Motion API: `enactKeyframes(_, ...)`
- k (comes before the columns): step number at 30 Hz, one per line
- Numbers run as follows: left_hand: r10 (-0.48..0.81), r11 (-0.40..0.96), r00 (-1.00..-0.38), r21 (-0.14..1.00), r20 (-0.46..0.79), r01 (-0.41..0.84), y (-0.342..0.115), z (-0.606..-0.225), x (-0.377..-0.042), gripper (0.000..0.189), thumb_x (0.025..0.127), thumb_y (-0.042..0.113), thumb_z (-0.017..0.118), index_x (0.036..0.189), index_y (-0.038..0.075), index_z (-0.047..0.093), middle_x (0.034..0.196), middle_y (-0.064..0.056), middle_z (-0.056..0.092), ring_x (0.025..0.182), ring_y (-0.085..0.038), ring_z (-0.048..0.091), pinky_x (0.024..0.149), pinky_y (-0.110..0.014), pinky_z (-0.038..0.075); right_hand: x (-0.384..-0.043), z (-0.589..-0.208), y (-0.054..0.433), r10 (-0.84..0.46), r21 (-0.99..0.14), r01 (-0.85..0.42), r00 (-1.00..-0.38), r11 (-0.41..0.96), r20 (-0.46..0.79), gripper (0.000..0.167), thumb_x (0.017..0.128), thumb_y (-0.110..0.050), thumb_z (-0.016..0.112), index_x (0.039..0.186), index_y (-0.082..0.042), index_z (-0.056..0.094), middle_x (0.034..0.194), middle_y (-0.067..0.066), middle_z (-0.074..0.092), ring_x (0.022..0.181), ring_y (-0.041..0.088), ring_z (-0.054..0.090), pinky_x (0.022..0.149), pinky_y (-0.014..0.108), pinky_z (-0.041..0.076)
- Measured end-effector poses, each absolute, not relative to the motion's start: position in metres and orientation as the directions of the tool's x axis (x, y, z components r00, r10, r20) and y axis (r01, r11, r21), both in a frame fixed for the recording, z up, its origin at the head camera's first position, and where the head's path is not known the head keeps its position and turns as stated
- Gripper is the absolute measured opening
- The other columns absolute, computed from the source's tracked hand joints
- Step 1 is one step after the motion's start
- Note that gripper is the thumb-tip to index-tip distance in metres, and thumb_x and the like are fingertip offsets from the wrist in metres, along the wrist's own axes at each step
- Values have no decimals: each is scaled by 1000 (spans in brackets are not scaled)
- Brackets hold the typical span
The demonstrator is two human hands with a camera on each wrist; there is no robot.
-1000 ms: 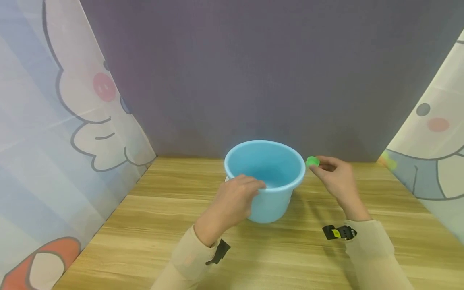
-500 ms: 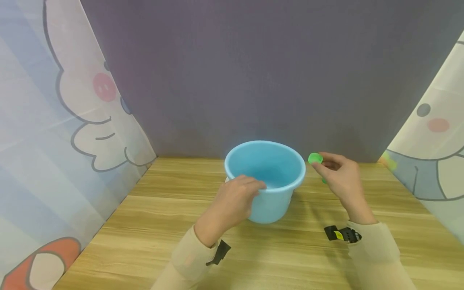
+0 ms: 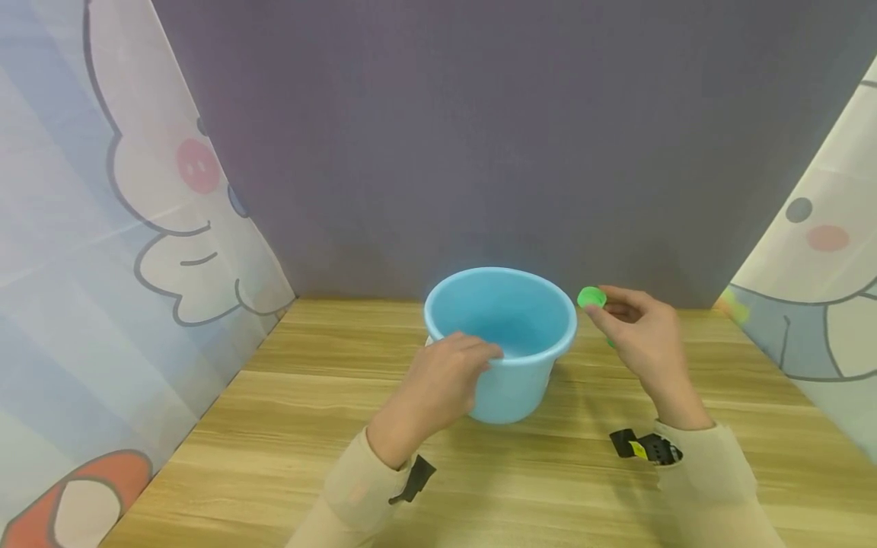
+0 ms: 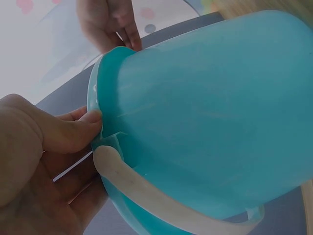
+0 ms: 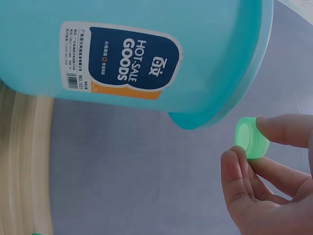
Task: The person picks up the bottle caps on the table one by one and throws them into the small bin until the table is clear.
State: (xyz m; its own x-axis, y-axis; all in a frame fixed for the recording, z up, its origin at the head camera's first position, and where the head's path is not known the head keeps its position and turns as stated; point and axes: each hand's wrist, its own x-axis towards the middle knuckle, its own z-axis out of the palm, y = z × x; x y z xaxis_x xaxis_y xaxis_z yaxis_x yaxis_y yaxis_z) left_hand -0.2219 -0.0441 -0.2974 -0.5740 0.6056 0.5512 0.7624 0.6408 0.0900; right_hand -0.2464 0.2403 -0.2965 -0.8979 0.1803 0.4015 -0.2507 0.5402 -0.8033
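Note:
A light blue plastic bucket (image 3: 503, 342) stands upright on the wooden table (image 3: 274, 426). My left hand (image 3: 445, 377) grips its near left rim, thumb on the rim (image 4: 73, 129) next to the white handle (image 4: 146, 193). My right hand (image 3: 640, 335) is just right of the bucket, level with its rim, and pinches a small green cap (image 3: 591, 297) between thumb and fingertips. The right wrist view shows the green cap (image 5: 250, 137) close to the bucket's rim (image 5: 220, 115) and a blue label (image 5: 122, 61) on the bucket's side.
A purple back wall (image 3: 479, 137) and cartoon-print curtains left (image 3: 103, 228) and right (image 3: 822, 266) close in the table. A small green thing (image 3: 610, 343) lies on the table behind my right hand. A yellow-green blur (image 3: 735, 304) sits at the right curtain's foot.
My right hand has lifted the green cap a little and brought it close to the bucket's right rim. The left hand and the bucket have not moved.

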Motion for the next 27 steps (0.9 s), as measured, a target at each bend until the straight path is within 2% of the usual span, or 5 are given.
enactKeyframes(7,603,646,-580,91,548,758,-44,-298,-222,28,86,-5,73,108,12,75,102,1,75,93,-20,68,73,-33,59,-244,-295,234,159,-787,-277,-891,552,425,52,94,-38,74,135,-6,65,115,13,69,90,-2,62,73,15,51)
enactKeyframes(20,599,648,-581,93,551,756,-45,-298,-220,27,86,-5,73,108,12,75,101,1,75,93,-20,68,72,-34,59,-241,-293,223,103,-762,-331,-883,556,458,47,95,-32,73,131,-3,67,117,14,67,89,-3,61,74,12,52)
enactKeyframes(27,603,645,-586,101,541,757,-44,-297,-220,28,87,-5,73,109,12,74,103,1,75,96,-20,68,76,-34,59,-242,-291,216,70,-755,-382,-869,534,489,44,94,-26,74,129,0,67,115,16,67,88,-6,62,75,10,52)
